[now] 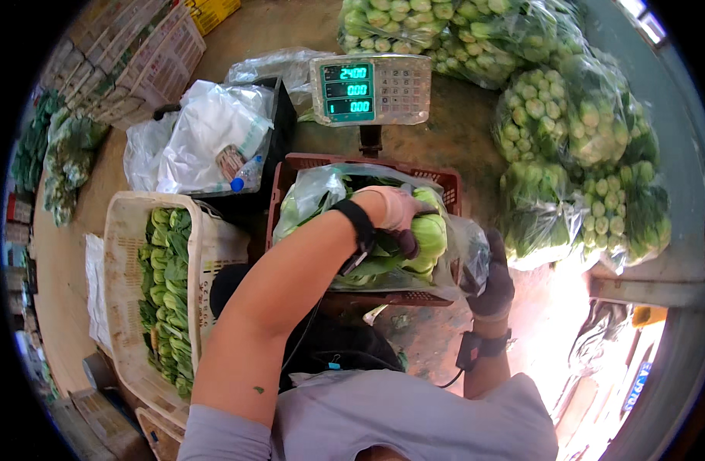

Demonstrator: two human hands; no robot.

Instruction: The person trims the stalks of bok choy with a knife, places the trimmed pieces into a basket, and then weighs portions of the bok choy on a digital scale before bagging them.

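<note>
A clear plastic bag [466,238] lies spread inside a reddish-brown plastic basket [291,170], with leafy bok choy [429,244] in it. My left hand [399,209], in a pinkish glove with dark fingertips, reaches across into the bag. Its fingers are bent around the pale stalk ends of the bok choy at the bag's right side. At the right end of the basket my right hand [491,286], in a dark glove, grips the bag's gathered edge. Part of the bag's contents is hidden under my left forearm.
A scale display [370,90] stands behind the basket. On the left are a cream crate [149,201] of bok choy and a black bin [285,115] with white plastic bags [214,127]. Filled bags of bok choy [533,107] are piled at the right and back.
</note>
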